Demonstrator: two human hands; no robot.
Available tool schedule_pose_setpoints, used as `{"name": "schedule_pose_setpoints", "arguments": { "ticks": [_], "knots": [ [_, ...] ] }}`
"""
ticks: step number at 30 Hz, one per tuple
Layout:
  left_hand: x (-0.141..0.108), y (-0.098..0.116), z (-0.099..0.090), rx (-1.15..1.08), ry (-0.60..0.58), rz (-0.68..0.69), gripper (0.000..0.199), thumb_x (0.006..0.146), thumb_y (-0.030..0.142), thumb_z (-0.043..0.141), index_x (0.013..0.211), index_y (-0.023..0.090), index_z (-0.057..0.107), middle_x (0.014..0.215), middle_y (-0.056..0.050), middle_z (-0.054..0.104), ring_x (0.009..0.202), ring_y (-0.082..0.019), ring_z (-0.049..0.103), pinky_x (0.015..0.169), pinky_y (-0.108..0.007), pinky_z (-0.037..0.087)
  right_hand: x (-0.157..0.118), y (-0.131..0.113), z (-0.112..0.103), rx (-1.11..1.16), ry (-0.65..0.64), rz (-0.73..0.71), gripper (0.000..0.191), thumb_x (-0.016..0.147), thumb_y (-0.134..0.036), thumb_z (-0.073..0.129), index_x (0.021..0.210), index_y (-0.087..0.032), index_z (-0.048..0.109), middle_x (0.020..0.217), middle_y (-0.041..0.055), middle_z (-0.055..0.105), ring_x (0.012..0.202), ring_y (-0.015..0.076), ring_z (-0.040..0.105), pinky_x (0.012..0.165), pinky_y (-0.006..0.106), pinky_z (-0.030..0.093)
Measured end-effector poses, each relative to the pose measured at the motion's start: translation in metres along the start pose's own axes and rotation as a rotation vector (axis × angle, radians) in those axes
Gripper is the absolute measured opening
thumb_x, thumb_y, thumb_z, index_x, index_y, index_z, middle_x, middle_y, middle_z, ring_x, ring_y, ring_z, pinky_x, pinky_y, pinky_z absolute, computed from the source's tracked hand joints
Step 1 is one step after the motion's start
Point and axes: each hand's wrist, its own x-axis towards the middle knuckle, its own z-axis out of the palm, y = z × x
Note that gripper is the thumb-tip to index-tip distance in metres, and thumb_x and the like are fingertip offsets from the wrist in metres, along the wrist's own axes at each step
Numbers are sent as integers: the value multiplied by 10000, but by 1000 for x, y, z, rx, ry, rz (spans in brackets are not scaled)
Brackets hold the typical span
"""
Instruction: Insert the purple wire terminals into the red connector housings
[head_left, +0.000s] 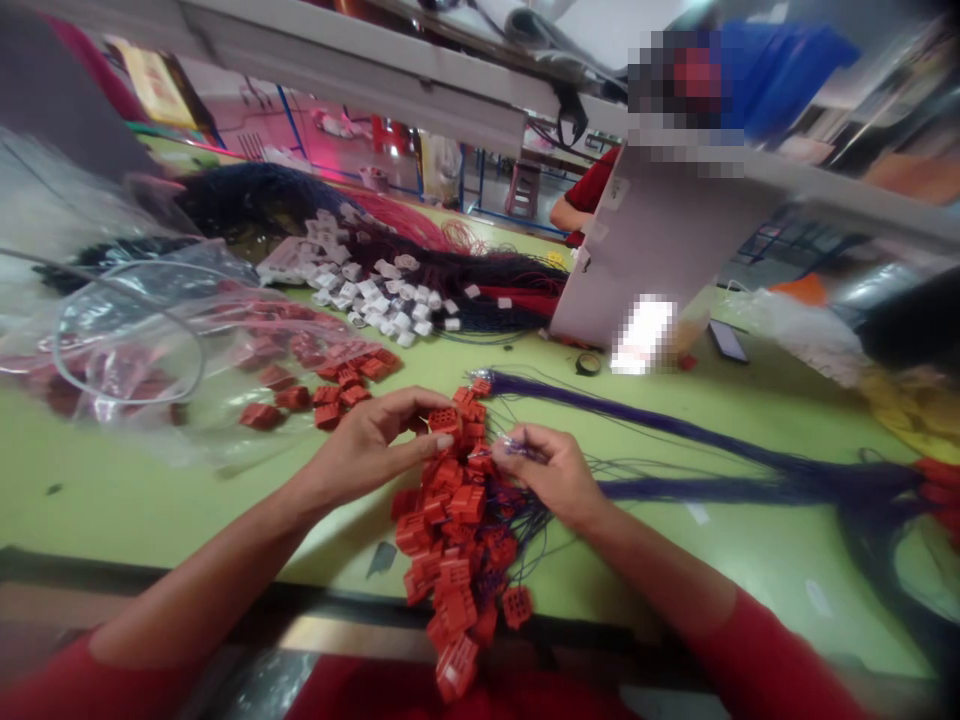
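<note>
Green tabletop: red connectors heaped between both hands.

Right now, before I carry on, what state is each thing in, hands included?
Left hand: closed on a red connector
Right hand: pinching wire ends
Red connector pile: loosely heaped
Purple wire bundles: laid out across the table
White connectors: loosely heaped
Plastic bag: crumpled
Tape roll: lying flat
Phone: lying screen up; lit or not, cannot tell
</note>
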Motion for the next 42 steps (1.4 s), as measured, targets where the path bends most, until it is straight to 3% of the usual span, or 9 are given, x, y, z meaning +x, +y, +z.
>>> {"name": "schedule_pose_setpoints", "arguments": {
  "ticks": [5,10,20,25,31,36,42],
  "knots": [
    [-15,6,8,58,-58,52,329,875,339,735,1180,217,711,1122,-73,758,1017,-203,710,922,-315,559,-4,-4,5,-30,75,-90,218,746,-349,784,747,-168,662,650,-23,600,577,93,490,562,221,418],
    [-21,5,13,147,2,76,287,871,334,736,1109,181,690,968,-65,760,810,-172,700,769,-293,566,-5,-5,6,-69,122,-141,172,755,-318,746,742,-170,660,637,-18,603,552,94,483,544,225,414],
    [-19,12,15,198,-57,300,282,917,203,687,1196,236,712,1096,-67,733,993,-183,693,895,-301,536,-7,-7,4,-165,94,-248,74,796,-227,697,755,-171,672,661,-20,608,571,96,497,573,223,431],
    [-21,14,16,207,-62,329,338,930,185,671,1259,259,691,1112,-69,713,1011,-184,679,896,-305,542,-9,-6,4,-290,119,-320,56,799,-170,672,744,-170,673,694,-12,616,613,107,520,594,227,425],
    [-22,12,25,313,-61,430,389,941,138,630,1307,264,672,1156,-86,678,1053,-197,656,910,-327,546,-11,-6,6,-361,85,-333,118,848,-249,657,754,-179,653,687,-6,583,626,119,503,591,239,407],
    [-23,13,30,294,-31,403,357,930,172,657,1276,252,687,1121,-88,710,1017,-205,676,886,-337,569,-12,-9,7,-279,16,-247,144,866,-292,652,780,-179,624,683,-18,567,607,110,483,575,231,398],
    [-35,12,34,280,-2,342,310,928,220,664,1238,234,683,1105,-93,727,999,-221,673,891,-369,554,-10,-5,6,-306,-8,-296,123,882,-269,667,784,-195,661,772,22,630,738,159,575,698,284,477]
  ]
}}
